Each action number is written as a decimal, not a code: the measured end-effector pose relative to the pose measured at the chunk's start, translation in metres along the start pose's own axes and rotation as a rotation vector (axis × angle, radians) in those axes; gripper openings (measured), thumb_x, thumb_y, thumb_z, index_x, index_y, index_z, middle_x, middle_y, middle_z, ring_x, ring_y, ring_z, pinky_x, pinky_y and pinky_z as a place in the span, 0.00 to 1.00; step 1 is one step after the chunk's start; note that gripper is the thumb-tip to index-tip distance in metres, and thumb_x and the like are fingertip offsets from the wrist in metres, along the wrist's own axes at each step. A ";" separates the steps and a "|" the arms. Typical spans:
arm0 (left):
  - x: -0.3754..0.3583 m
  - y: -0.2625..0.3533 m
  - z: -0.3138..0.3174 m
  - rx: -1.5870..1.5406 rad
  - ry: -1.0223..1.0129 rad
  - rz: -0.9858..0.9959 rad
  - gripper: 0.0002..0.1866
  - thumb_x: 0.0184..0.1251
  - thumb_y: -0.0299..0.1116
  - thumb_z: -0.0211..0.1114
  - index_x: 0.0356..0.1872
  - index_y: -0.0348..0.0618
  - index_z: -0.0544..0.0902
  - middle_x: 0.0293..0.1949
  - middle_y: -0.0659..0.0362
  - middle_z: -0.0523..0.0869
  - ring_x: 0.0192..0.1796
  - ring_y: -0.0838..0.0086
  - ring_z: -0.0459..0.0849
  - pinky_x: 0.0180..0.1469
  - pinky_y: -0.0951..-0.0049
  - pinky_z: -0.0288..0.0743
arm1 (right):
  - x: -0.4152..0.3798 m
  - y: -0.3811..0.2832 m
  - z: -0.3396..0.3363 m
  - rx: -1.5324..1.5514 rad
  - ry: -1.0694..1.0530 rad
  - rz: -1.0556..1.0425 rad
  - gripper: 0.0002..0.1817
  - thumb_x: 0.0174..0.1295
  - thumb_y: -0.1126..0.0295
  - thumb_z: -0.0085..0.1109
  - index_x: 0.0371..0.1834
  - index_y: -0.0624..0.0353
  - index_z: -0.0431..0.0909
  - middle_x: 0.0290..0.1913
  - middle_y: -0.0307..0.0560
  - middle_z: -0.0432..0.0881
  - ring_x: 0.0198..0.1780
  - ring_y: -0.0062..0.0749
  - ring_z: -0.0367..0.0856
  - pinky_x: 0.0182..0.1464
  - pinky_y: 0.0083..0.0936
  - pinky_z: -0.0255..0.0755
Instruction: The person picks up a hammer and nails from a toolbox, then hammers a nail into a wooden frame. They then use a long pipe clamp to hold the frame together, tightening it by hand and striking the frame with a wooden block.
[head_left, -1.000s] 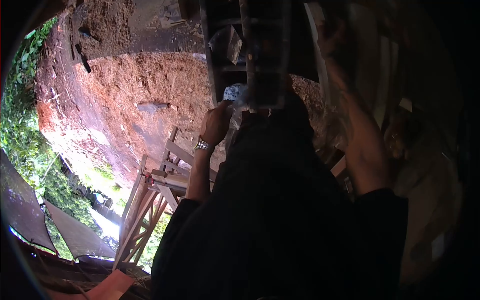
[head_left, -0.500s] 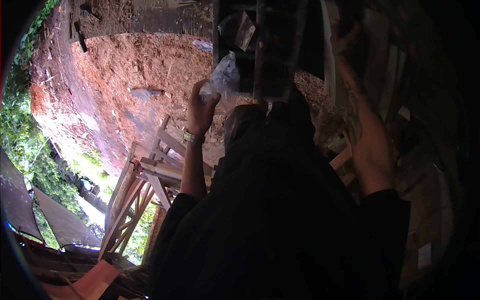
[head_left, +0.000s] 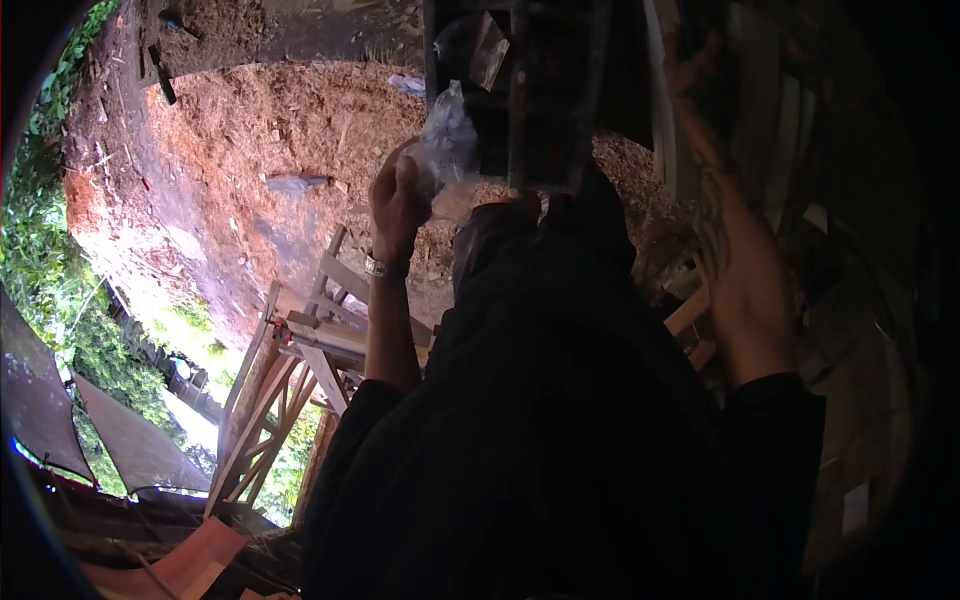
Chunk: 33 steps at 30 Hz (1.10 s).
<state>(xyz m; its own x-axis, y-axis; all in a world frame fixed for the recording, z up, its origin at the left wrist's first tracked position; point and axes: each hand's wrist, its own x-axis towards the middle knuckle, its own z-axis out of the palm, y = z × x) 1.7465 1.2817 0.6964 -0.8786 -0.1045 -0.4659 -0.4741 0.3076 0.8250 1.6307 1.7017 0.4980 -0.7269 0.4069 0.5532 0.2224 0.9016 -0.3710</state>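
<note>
My left hand (head_left: 398, 200) is closed on a crumpled clear plastic bag (head_left: 450, 132), its thumb pressed against the lower left of it. The bag stands up from the hand, beside a dark slatted frame (head_left: 517, 110). A shiny clear piece of plastic (head_left: 488, 52) lies on that frame, above the bag. My right hand (head_left: 694, 76) reaches up into shadow by some upright pale boards (head_left: 664, 110). Its fingers are too dark to make out, and whether they grip a board does not show.
Wood shavings (head_left: 300, 120) cover the ground, with a grey scrap (head_left: 296, 184) on them. A dark tool-like object (head_left: 161, 74) lies at upper left. Wooden trestle-like framing (head_left: 325, 365) stands left of my body. A reddish sheet (head_left: 190, 560) is at lower left.
My left hand has turned, its thumb now pointing up along the bag, and the bag has risen slightly. My right hand stays by the boards. The view has shifted a little.
</note>
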 end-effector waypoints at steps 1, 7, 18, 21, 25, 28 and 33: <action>0.001 0.009 0.007 0.037 -0.059 0.069 0.32 0.82 0.56 0.50 0.66 0.35 0.78 0.27 0.67 0.79 0.25 0.84 0.72 0.27 0.78 0.64 | 0.002 0.006 0.011 0.114 0.037 -0.013 0.39 0.59 0.42 0.71 0.64 0.60 0.73 0.45 0.59 0.86 0.46 0.62 0.85 0.48 0.50 0.79; 0.012 0.011 0.019 0.256 -0.147 0.118 0.27 0.83 0.51 0.51 0.62 0.35 0.80 0.24 0.63 0.77 0.25 0.80 0.73 0.27 0.73 0.67 | 0.001 -0.007 0.011 0.040 0.125 0.040 0.41 0.57 0.40 0.71 0.65 0.57 0.73 0.48 0.61 0.86 0.48 0.63 0.84 0.51 0.50 0.79; 0.007 -0.028 0.048 0.720 -0.105 0.580 0.16 0.76 0.41 0.62 0.44 0.37 0.87 0.46 0.45 0.86 0.49 0.49 0.86 0.49 0.57 0.79 | 0.006 -0.011 -0.002 -0.047 -0.033 0.074 0.44 0.60 0.40 0.67 0.71 0.59 0.68 0.57 0.68 0.81 0.57 0.66 0.80 0.59 0.53 0.74; 0.037 -0.054 0.067 0.604 -0.069 0.719 0.16 0.77 0.41 0.60 0.45 0.36 0.85 0.44 0.44 0.85 0.46 0.47 0.85 0.48 0.54 0.76 | 0.012 -0.023 -0.023 -0.053 -0.137 0.120 0.44 0.60 0.41 0.67 0.72 0.59 0.67 0.58 0.68 0.80 0.58 0.66 0.80 0.61 0.53 0.73; 0.058 -0.065 0.077 0.312 -0.243 0.328 0.17 0.78 0.39 0.55 0.46 0.31 0.80 0.41 0.40 0.85 0.43 0.45 0.83 0.46 0.54 0.73 | 0.018 -0.026 -0.022 0.014 -0.132 0.137 0.43 0.60 0.41 0.68 0.71 0.58 0.69 0.57 0.68 0.80 0.57 0.66 0.80 0.59 0.53 0.74; 0.084 -0.093 0.078 0.358 -0.226 0.431 0.14 0.73 0.33 0.55 0.46 0.32 0.82 0.44 0.39 0.85 0.47 0.41 0.83 0.48 0.51 0.77 | 0.008 -0.018 -0.009 0.025 -0.094 0.145 0.41 0.61 0.41 0.67 0.69 0.58 0.70 0.56 0.69 0.81 0.57 0.67 0.80 0.59 0.54 0.74; 0.104 -0.101 0.094 0.191 -0.349 0.212 0.14 0.69 0.32 0.56 0.43 0.33 0.85 0.37 0.46 0.89 0.38 0.55 0.89 0.44 0.60 0.81 | 0.017 -0.028 -0.022 -0.058 -0.144 0.152 0.40 0.62 0.41 0.66 0.68 0.58 0.71 0.55 0.69 0.81 0.55 0.66 0.81 0.56 0.53 0.75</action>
<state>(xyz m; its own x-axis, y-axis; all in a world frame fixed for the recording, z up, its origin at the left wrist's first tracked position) 1.7088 1.3290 0.5346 -0.8678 0.2950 -0.3999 -0.2378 0.4599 0.8555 1.6266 1.6863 0.5343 -0.7668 0.5172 0.3801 0.3703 0.8402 -0.3962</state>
